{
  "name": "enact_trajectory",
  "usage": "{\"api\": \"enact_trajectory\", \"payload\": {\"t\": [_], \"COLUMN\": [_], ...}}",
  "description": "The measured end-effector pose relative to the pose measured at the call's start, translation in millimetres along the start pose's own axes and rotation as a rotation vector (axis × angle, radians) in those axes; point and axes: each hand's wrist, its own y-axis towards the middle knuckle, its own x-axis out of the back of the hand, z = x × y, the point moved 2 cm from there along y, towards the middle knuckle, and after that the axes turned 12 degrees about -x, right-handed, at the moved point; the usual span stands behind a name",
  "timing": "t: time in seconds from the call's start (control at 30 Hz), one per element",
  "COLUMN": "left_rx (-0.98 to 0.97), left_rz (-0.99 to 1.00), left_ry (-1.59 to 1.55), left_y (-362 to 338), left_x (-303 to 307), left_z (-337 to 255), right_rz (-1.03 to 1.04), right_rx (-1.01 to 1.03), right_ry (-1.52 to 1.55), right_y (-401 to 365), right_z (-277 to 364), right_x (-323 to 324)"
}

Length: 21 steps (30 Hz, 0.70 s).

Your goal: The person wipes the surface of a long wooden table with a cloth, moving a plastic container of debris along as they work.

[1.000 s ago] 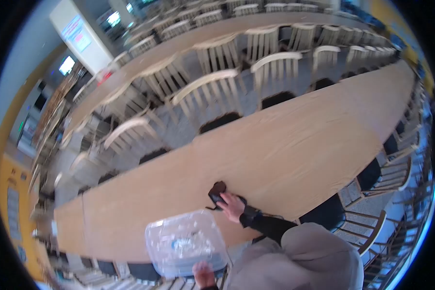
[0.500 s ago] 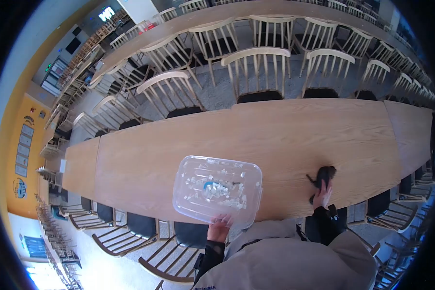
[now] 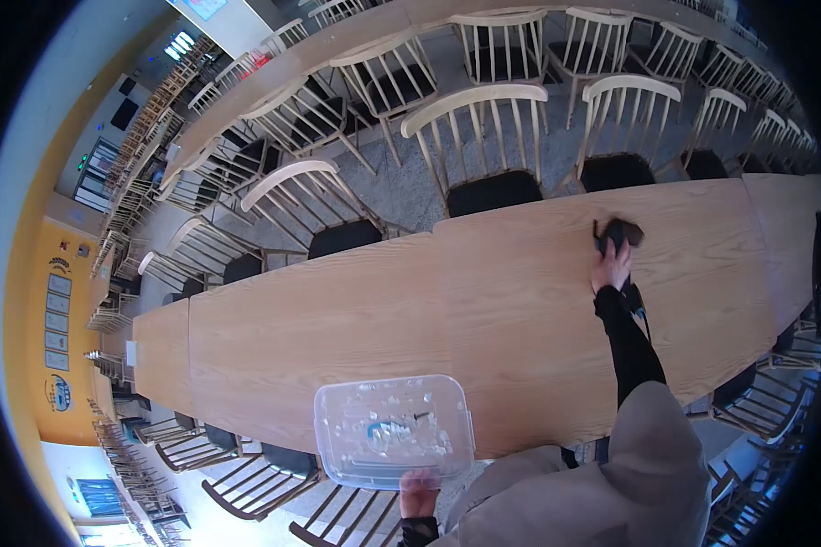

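Note:
Near the table's front edge, my left hand (image 3: 419, 492) grips the near rim of a clear plastic container (image 3: 347, 428), its fingers showing blurred through the plastic. Small whitish pieces and a blue item (image 3: 388, 432) show inside the container. My right hand (image 3: 612, 266) is closed on a dark object (image 3: 620, 233) at the far side of the wooden table (image 3: 520, 319), arm stretched out. The dark object's exact shape is partly hidden by the fingers and blurred.
Wooden chairs with dark seats (image 3: 494, 193) line the table's far side. More chairs (image 3: 274, 465) stand at the near left. A second long table (image 3: 310, 50) runs behind, and an orange wall (image 3: 64, 237) is at left.
My right hand has moved forward across the table with the dark object. The container and my left hand now appear lower and slightly left, and the view has shifted.

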Motion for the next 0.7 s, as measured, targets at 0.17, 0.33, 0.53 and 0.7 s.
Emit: {"api": "enact_trajectory", "payload": {"t": [0.17, 0.33, 0.53, 0.7], "left_rx": [-0.035, -0.09, -0.132, -0.148], "left_rz": [-0.229, -0.177, -0.226, -0.274], "left_ry": [-0.021, -0.067, -0.042, -0.013], "left_y": [-21, -38, -46, -52], "left_x": [35, 31, 7, 10], "left_z": [3, 9, 8, 9], "right_rz": [0.087, 0.285, 0.499, 0.639], "right_rx": [0.317, 0.639, 1.016, 1.176], "right_ry": [0.083, 0.307, 0.531, 0.521], "right_y": [-2, -49, -146, -214], "right_z": [117, 223, 268, 211], "right_x": [-28, -55, -23, 32]}}
